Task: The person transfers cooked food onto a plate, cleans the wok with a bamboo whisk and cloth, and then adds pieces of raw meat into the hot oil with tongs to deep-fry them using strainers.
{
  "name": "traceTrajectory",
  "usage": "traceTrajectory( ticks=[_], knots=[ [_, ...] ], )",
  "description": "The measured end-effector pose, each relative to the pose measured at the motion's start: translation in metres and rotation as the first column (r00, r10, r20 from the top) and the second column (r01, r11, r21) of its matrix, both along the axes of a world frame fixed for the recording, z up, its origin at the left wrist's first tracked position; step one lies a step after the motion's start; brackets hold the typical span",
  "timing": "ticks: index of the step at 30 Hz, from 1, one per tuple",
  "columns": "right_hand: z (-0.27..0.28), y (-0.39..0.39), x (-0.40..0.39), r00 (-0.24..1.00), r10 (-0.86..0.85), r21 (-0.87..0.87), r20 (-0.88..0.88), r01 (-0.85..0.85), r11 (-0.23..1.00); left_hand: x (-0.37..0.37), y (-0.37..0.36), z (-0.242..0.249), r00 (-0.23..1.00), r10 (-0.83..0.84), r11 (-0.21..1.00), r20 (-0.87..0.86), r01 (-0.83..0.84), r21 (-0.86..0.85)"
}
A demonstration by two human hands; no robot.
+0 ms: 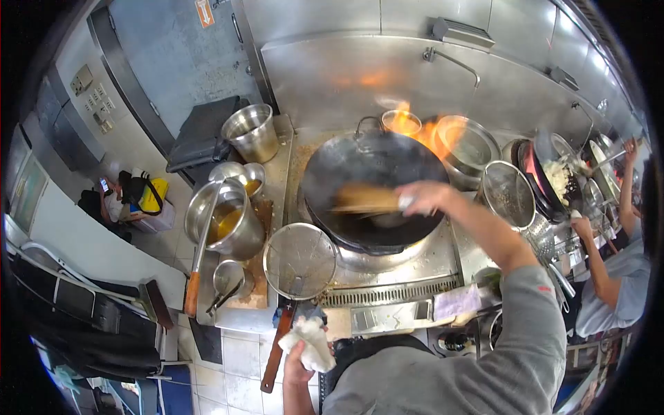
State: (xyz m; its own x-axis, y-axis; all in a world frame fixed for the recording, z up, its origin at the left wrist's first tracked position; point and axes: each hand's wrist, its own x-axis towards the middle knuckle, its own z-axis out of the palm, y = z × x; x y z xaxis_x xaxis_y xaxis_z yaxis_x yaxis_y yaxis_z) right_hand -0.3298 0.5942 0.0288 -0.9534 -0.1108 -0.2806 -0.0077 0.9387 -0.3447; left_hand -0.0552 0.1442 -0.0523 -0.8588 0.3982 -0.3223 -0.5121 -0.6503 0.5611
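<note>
Over one black wok, the right hand is closed around one tan brush, which is blurred. The brush is within the wok's rim, its long axis crosswise, its free end pointing left. Below the wok's front left, the left hand has its fingers curled around one bunched white cloth. Two round mesh strainers flank the wok, one on each side. Flames rise behind it, toward the right. Farther right, one co-worker is beside a second wok.
</note>
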Motion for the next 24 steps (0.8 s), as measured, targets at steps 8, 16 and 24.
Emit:
traceTrajectory(
  ticks=[8, 16, 24],
  knots=[
    [0.005, -0.005, -0.03, 0.912, -0.273, 0.016, -0.305, 0.291, 0.956, -0.013, 0.006, -0.017, 0.982, -0.022, 0.886, 0.186, -0.067, 0.459],
    [0.051, 0.02, 0.022, 0.988, 0.019, 0.284, 0.153, -0.063, 0.957, -0.012, 0.001, 0.001, 0.996, 0.057, 0.964, 0.065, -0.072, 0.257],
    [0.0, -0.022, 0.007, 0.991, -0.132, 0.109, -0.003, 0.132, 0.985, -0.027, 0.033, 0.007, 1.0, 0.004, 0.988, -0.009, -0.003, 0.152]
  ],
)
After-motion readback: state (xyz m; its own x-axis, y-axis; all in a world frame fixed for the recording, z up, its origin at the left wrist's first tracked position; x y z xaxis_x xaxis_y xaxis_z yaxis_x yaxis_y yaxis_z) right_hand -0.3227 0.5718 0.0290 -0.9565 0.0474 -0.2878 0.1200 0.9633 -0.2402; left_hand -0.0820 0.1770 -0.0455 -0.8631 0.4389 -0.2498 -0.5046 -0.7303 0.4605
